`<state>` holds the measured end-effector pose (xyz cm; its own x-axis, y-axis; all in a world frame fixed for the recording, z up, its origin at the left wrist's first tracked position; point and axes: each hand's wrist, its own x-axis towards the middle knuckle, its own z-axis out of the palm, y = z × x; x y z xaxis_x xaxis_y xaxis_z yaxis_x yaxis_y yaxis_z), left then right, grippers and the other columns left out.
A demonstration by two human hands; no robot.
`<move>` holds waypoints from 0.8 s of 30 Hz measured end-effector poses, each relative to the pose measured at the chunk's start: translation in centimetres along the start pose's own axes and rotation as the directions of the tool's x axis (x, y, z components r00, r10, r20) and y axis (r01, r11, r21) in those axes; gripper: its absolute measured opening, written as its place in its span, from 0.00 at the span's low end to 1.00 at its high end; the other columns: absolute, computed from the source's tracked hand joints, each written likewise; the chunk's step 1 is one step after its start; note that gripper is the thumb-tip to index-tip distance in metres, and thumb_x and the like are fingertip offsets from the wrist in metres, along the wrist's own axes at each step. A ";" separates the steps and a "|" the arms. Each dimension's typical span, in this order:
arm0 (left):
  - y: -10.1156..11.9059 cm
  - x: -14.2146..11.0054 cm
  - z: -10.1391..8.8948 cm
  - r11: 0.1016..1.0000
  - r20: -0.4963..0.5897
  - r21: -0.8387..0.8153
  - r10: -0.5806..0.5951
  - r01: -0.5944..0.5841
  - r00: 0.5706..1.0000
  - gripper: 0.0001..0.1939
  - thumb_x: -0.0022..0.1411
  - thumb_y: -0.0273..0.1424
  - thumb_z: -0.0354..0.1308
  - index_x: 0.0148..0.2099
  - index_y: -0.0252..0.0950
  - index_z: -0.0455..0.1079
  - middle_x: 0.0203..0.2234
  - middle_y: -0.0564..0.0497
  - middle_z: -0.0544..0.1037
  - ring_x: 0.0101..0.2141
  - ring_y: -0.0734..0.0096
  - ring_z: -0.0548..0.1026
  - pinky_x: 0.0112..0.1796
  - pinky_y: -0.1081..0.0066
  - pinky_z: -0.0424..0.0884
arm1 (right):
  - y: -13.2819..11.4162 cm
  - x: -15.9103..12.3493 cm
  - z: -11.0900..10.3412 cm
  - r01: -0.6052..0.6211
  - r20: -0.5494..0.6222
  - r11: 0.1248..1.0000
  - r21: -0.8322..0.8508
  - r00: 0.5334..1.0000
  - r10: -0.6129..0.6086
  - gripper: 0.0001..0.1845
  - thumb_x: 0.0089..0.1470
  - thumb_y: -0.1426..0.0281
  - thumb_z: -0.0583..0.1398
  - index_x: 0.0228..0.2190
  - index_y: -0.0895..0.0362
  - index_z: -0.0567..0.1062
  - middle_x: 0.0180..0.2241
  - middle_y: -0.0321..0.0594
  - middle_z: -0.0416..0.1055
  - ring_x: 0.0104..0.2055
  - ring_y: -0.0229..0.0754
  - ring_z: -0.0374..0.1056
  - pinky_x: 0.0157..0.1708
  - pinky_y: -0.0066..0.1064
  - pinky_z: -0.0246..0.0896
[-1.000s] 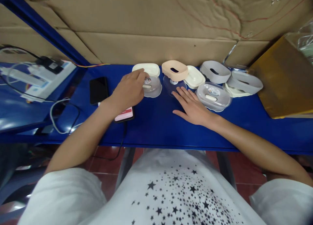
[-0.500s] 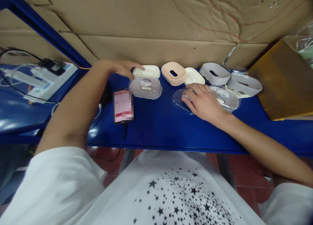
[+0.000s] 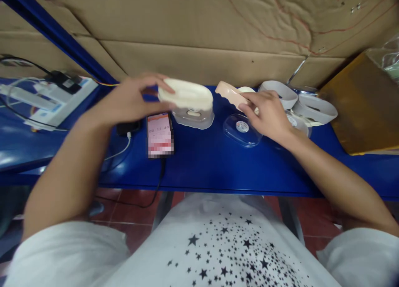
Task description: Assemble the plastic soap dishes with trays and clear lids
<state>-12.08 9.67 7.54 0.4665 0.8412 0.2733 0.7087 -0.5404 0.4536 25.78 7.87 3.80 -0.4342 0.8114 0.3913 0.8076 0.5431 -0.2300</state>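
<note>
My left hand (image 3: pixel 131 98) grips a cream oval soap dish tray (image 3: pixel 188 95) by its left end, fingers on top and thumb at the front. The tray is raised and covers part of a translucent lid (image 3: pixel 201 121) on the table. Over on the other side, my right hand (image 3: pixel 269 114) is closed on the right end of a peach soap dish (image 3: pixel 230 95), which is lifted and tilted. Behind it a second cream tray (image 3: pixel 246 89) shows in part. A clear lid with a round sticker (image 3: pixel 235 133) lies just in front of my right hand.
Two grey soap dishes (image 3: pixel 316 110) stand at the back right, with another clear lid (image 3: pixel 302 127) half hidden by my hand. A cardboard box (image 3: pixel 358 112) bounds the right. On the left are a phone (image 3: pixel 159 133) with a cable and a power strip (image 3: pixel 62 106).
My left hand has raised the cream tray and brought it forward and right. My right hand has left the clear lid and picked up the peach soap dish, tilting it.
</note>
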 end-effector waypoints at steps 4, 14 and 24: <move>7.3 -8.6 4.9 0.993 0.012 -0.098 0.061 -0.059 0.998 0.17 0.70 0.47 0.70 0.52 0.43 0.78 0.65 0.48 0.76 0.64 0.56 0.77 0.66 0.51 0.72 | -1.7 -8.0 -1.9 0.130 -0.135 0.969 0.211 0.985 -0.103 0.18 0.73 0.65 0.61 0.60 0.51 0.79 0.55 0.46 0.84 0.55 0.54 0.80 0.59 0.51 0.68; 10.8 -13.6 14.2 0.970 0.019 -0.194 -0.143 0.143 0.990 0.59 0.62 0.40 0.77 0.82 0.56 0.42 0.75 0.41 0.64 0.72 0.38 0.66 0.68 0.36 0.68 | -4.9 -14.5 -0.2 0.304 0.090 0.915 0.267 0.937 -0.338 0.28 0.71 0.77 0.60 0.66 0.44 0.72 0.60 0.37 0.81 0.67 0.49 0.73 0.69 0.55 0.62; 10.6 -14.2 14.2 0.996 0.054 -0.091 0.022 -0.017 0.998 0.43 0.74 0.45 0.66 0.81 0.53 0.48 0.79 0.36 0.52 0.75 0.36 0.60 0.69 0.35 0.67 | -4.4 -13.8 0.3 0.323 0.233 0.888 0.329 0.883 -0.407 0.35 0.66 0.86 0.53 0.66 0.48 0.72 0.66 0.41 0.76 0.74 0.47 0.65 0.74 0.57 0.63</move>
<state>-3.71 -8.21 -3.55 0.5102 0.8268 0.2369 0.6493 -0.5509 0.5244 28.14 -5.63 -0.84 -0.8055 0.5456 0.2313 0.4455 0.8149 -0.3708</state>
